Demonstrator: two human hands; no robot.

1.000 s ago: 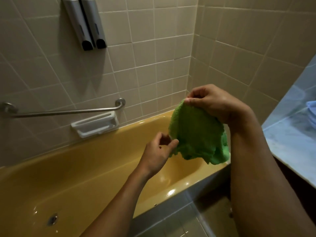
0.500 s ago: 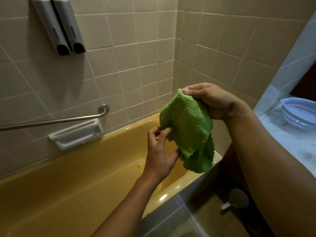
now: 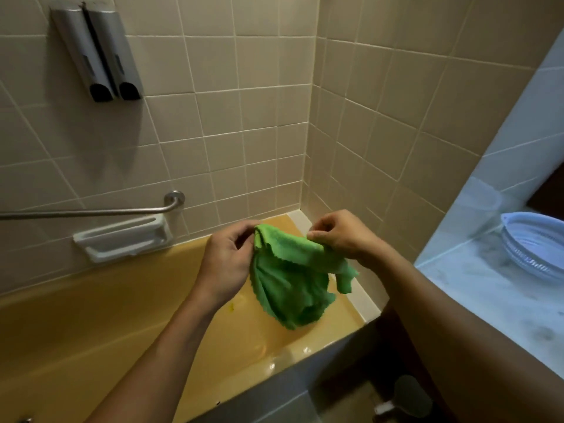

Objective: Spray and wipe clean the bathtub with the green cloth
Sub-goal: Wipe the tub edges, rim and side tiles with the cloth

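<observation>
The green cloth (image 3: 290, 279) hangs between both hands above the right end of the yellow bathtub (image 3: 100, 325). My left hand (image 3: 227, 257) pinches its upper left edge. My right hand (image 3: 341, 236) grips the upper right edge, with a loose corner dangling below it. The cloth sags in a bunched fold between them, clear of the tub. No spray bottle is in view.
A steel grab bar (image 3: 91, 212) and a white soap dish (image 3: 125, 239) are fixed to the tiled wall, with two grey dispensers (image 3: 97, 53) above. A marble counter (image 3: 494, 300) at right holds a pale blue basket (image 3: 537, 245). A dark object (image 3: 409, 395) stands on the floor.
My left hand rose and took the cloth's upper left edge. My right hand came lower, so the cloth now spreads sideways between both hands. The view swung right and down.
</observation>
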